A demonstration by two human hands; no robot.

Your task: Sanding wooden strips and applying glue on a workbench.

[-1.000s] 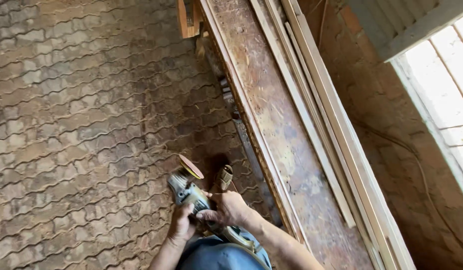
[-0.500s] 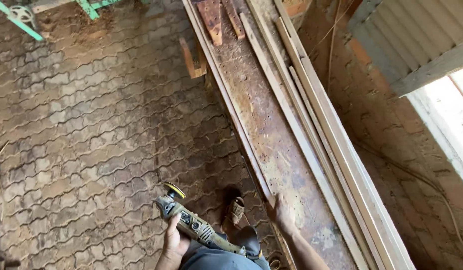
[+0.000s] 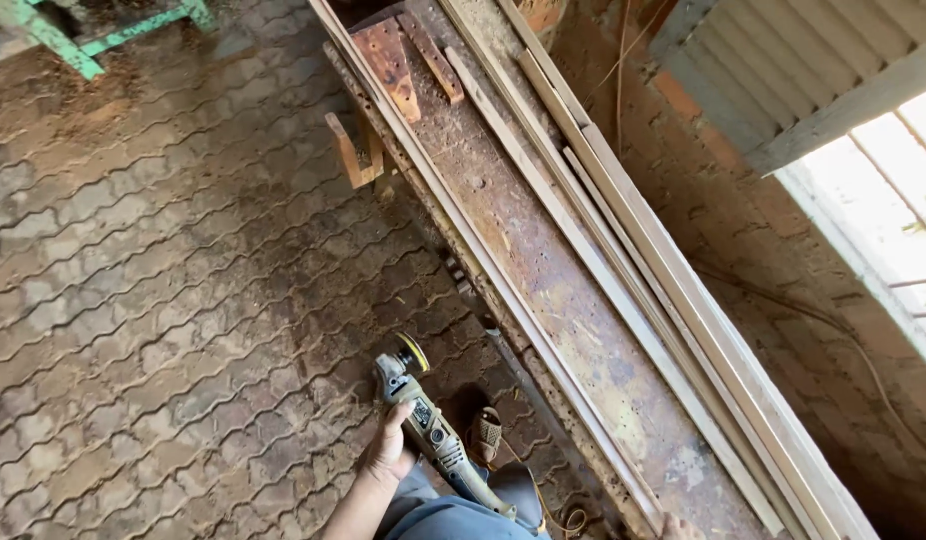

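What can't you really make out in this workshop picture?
- Right hand: head view, cut off by the bottom edge; grip unreadable.
- Sander tail: hidden behind the knee.
- Left hand fingers: wrapped behind the sander.
- Green frame: cropped by the top edge.

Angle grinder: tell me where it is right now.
Head view, lower centre: the angle grinder is held in the left hand over the paved floor, left of the long workbench.

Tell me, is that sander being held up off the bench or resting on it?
Held off it. The left hand grips the sander over the paved floor, beside the workbench, its disc touching nothing.
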